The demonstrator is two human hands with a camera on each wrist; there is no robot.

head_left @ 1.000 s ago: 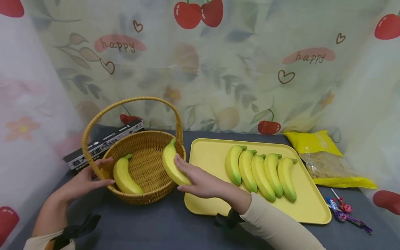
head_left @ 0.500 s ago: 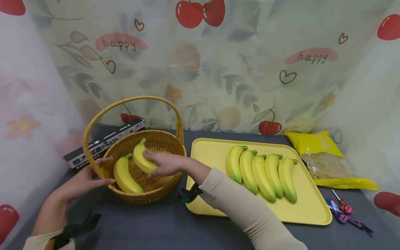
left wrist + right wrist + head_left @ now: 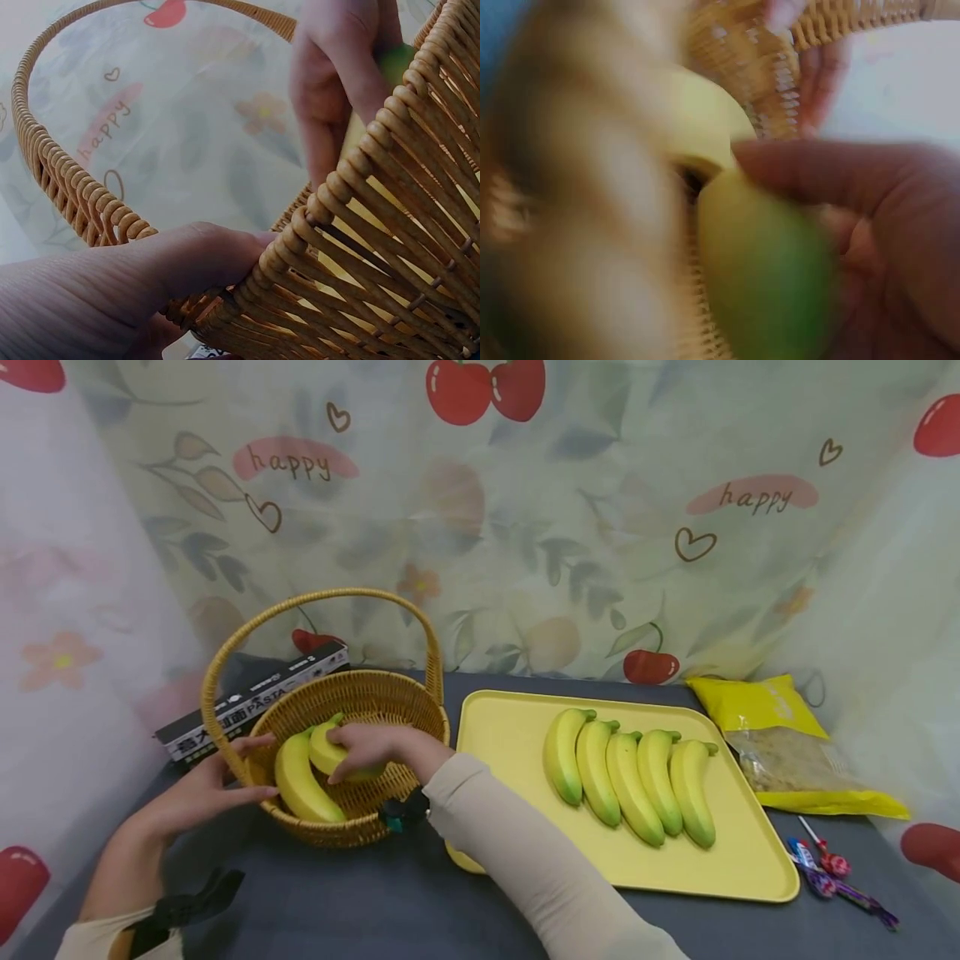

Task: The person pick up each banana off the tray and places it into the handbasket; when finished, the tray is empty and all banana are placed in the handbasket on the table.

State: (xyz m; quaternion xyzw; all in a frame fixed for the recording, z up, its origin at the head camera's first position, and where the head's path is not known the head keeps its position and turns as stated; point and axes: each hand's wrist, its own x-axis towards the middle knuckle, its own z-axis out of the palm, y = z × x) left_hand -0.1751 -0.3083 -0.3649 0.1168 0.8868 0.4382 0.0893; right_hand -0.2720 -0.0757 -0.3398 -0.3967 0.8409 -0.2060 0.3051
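Banana (image 3: 327,753) sits inside basket (image 3: 360,693), gripped by right hand (image 3: 375,750), right beside 2nd banana (image 3: 300,787). Left hand (image 3: 198,789), fingers straight, rests on basket's outer left rim. Five more bananas (image 3: 630,777) lie on tray (image 3: 510,735), well apart, on bench (image 3: 390,902).

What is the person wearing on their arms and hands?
Both hands are bare, with no gloves or rings visible. The right hand comes out of a long, smooth beige sleeve, with a black strap around the wrist. The left hand has a black strap too, and a beige cuff shows just behind it.
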